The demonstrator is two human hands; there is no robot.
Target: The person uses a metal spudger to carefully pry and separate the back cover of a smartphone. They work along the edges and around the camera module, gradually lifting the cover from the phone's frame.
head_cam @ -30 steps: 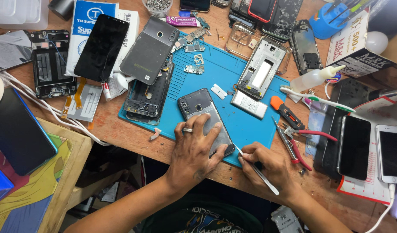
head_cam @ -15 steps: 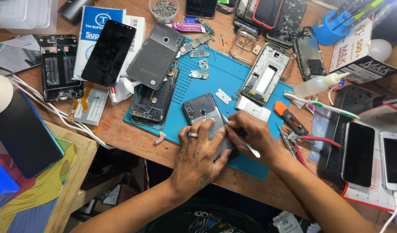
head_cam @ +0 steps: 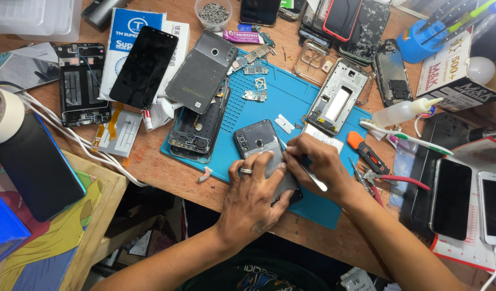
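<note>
On the cluttered wooden worktop (head_cam: 151, 167), my left fingers (head_cam: 258, 175) press flat, pinning the dark grey phone (head_cam: 256, 139); my right fingers (head_cam: 302, 156) pinch a thin metal pry tool (head_cam: 312, 178), best kept shallow at the seam.

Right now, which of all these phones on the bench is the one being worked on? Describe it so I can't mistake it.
Find the blue rubber work mat in the middle of the wooden bench. At its near edge lies a dark grey phone, back up, pressed down by the left hand while the right hand holds a thin metal tool at its side edge. Unlike the opened phones around it, it has its back cover on.
</note>
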